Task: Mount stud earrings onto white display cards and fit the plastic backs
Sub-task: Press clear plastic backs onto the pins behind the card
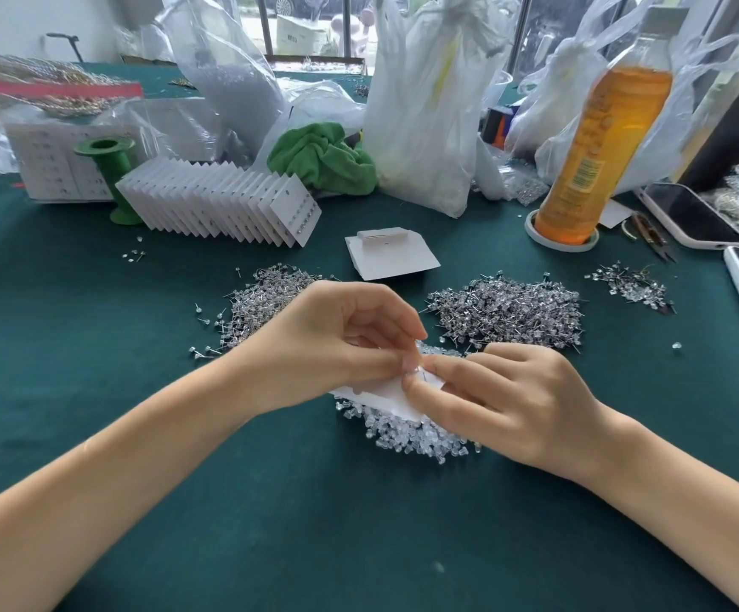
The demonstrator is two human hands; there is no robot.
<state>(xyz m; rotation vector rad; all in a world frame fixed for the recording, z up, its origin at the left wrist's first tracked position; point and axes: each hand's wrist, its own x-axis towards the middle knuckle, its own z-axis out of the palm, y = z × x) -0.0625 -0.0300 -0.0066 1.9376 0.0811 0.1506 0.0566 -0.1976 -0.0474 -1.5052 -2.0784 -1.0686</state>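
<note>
Both hands curled on 1 white card (385, 393) held over the backs pile (407, 432) on green table (270, 523): left hand (336, 342) pinches its top edge, right hand (500, 395) fingertips pinch beside it, stud piles (509, 309) behind.

The worktop (94, 390) is being covered by a matt, dark green felt-like cloth. The stud earrings (509, 311) are being shown as shiny metal pins with glinting clear stones. The plastic backs (407, 430) are being seen as clear, glossy plastic. The display card (385, 393) and the row of filled cards (217, 205) are being presented as smooth, matt white paperboard. Thin, crinkled, translucent plastic is being seen in the bags (420, 125). A soft green cloth (323, 159) is being shown crumpled.
</note>
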